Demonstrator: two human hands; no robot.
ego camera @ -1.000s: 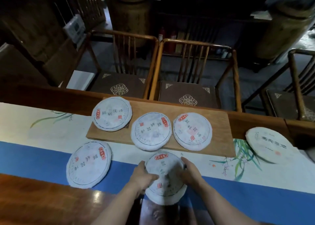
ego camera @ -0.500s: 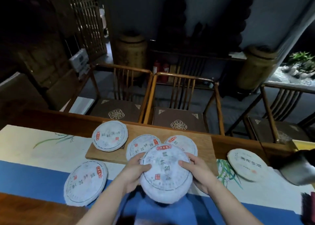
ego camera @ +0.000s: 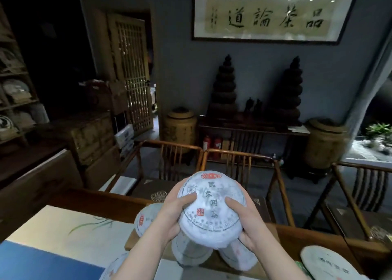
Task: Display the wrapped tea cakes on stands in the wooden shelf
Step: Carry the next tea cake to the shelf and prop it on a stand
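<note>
Wrapped tea cake point(ego camera: 212, 205) held up in both hands above the bench point(ego camera: 53, 226).

Left hand point(ego camera: 172, 212) and right hand point(ego camera: 247, 222) each keep a grip clamped on its rim, thumbs across the printed face (other cakes lie on the board point(ego camera: 130, 240) beneath).

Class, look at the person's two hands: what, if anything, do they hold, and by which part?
Both hands, left and right, hold one round white paper-wrapped tea cake by its opposite side edges, thumbs on its printed face.
</note>
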